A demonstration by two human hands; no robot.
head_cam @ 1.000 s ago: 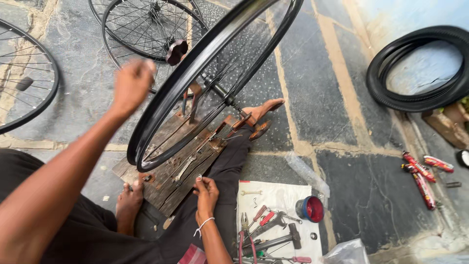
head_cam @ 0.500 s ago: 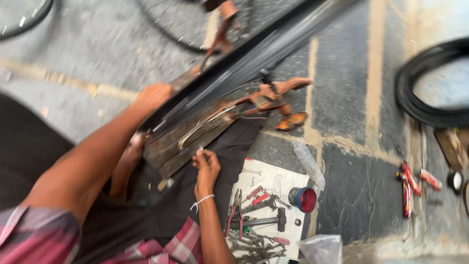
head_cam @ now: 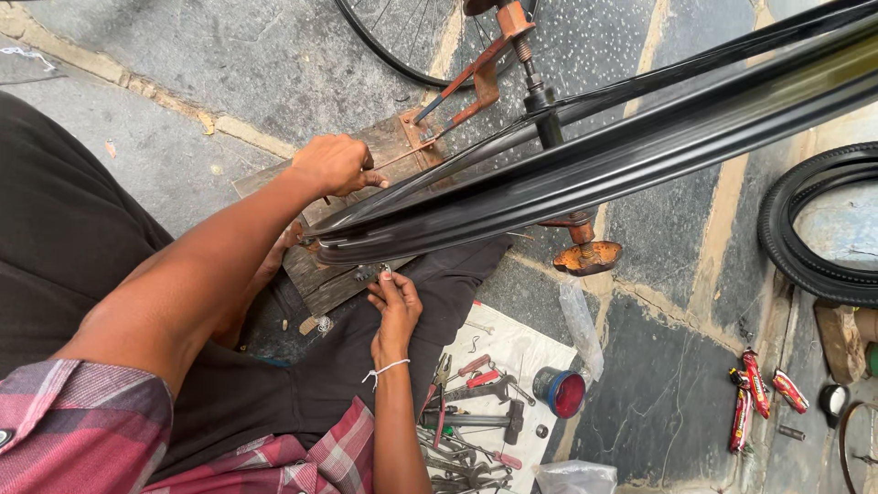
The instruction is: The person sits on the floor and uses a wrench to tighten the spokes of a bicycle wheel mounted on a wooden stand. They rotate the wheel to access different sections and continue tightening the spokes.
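Black wheel rim (head_cam: pixel 585 174) gripped by left hand (head_cam: pixel 337 165), arm outstretched.

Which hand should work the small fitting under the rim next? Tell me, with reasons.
Right, likely: the right hand pinches the small metal fitting at the lower edge of the black rim, while the left hand grips that rim above.

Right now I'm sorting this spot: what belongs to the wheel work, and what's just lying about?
In use:
black wheel rim
left hand on the rim
right hand pinching at the rim's edge
rusty stand
wooden board

Lying about:
hand tools on the white sheet
red tin
black tyre
red wrappers
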